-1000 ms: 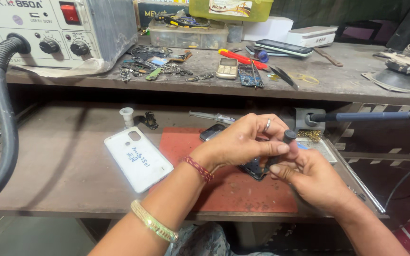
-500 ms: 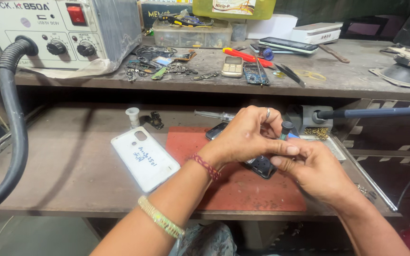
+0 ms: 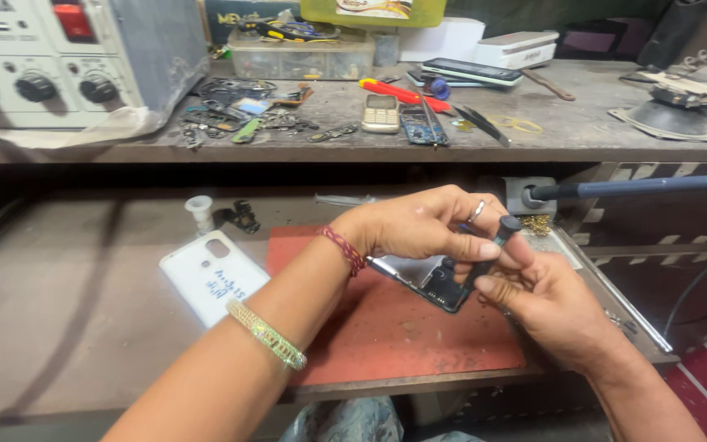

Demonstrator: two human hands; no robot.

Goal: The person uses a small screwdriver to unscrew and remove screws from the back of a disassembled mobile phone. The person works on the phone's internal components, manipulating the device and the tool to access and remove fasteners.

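One opened phone [image 3: 429,282] lies under your hands on the red mat [image 3: 386,327], tilted, its dark inner side up, and one small black tool [image 3: 497,237] stands over its right end. Your left hand [image 3: 419,225] reaches across the phone from above, thumb and forefinger pinched on the tool's shaft just below its round cap; a ring sits on one finger. Your right hand [image 3: 546,307] comes up from below, its fingers closed around the tool's lower part, thumb pressed against the left hand's fingertips. So both hands grip the same tool — the phone itself lies just beneath them, its left half showing between wrist and mat, its right end hidden by your fingers. Whether the tool's tip touches the phone you cannot tell.

Left of the mat, well clear of the hands, lies one white back cover [image 3: 213,274] with handwriting on it. Behind it stand one small white cap [image 3: 200,211] and a small black part [image 3: 243,217]. One soldering iron [image 3: 632,188] lies across from the right, its tip end near your left knuckles — the closest thing to the work.

On the upper shelf [image 3: 574,131]: one grey station [image 3: 83,57] with two knobs at left, one keypad phone [image 3: 381,113], one bare circuit board [image 3: 421,125], one red-handled screwdriver [image 3: 403,92], and a heap of loose parts [image 3: 239,119].
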